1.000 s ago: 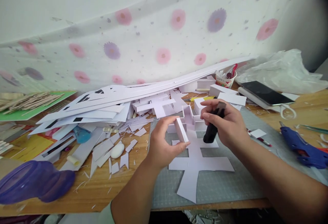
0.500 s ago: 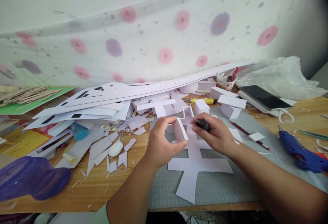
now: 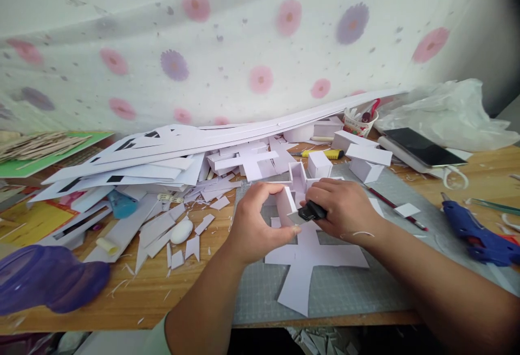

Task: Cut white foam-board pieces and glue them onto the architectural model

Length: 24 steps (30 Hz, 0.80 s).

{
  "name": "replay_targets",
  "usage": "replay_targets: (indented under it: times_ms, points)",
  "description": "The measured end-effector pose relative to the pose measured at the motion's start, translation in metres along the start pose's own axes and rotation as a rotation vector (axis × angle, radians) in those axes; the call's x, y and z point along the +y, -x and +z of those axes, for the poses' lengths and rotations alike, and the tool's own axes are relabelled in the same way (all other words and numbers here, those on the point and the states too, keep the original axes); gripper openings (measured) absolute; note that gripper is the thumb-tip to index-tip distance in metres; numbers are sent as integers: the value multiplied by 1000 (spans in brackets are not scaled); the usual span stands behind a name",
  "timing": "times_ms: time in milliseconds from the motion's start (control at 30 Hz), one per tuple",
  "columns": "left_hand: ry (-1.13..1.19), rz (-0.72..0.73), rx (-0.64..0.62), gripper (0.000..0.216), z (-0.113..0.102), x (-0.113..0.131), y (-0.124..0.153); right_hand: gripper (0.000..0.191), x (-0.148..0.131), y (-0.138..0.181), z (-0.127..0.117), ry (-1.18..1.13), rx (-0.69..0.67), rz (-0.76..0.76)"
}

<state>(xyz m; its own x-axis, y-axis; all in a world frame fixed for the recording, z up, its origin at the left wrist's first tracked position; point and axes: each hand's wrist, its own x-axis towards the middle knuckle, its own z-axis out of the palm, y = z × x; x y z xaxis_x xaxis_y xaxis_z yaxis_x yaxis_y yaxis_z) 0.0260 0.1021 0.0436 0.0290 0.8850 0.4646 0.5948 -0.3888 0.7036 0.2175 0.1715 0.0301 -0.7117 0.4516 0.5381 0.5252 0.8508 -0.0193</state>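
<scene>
My left hand (image 3: 255, 225) pinches an upright white foam-board flap (image 3: 286, 203) between thumb and fingers, above a white cross-shaped cutout (image 3: 312, 255) lying on the grey cutting mat (image 3: 349, 290). Beside it, my right hand (image 3: 343, 209) is closed round a black tool (image 3: 312, 211) whose tip presses against the flap's lower edge. Small white foam-board boxes (image 3: 319, 164) stand just behind both hands.
A heap of white board sheets and offcuts (image 3: 162, 165) covers the wooden table at left. A purple object (image 3: 49, 282) lies at the near left. A blue glue gun (image 3: 473, 230), a phone (image 3: 424, 148), a plastic bag (image 3: 447, 109) and a paper cup (image 3: 357, 122) sit at right.
My right hand has brought the black tool down from upright in front of me to lie against the flap's base. The left hand has kept its hold on the flap.
</scene>
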Motion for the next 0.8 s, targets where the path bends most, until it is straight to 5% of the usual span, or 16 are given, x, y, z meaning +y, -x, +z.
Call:
replay_targets:
  times_ms: [800]
  points:
    - [-8, -22, -6, 48, -2, -1, -2, 18, -4, -1, 0, 67, 28, 30]
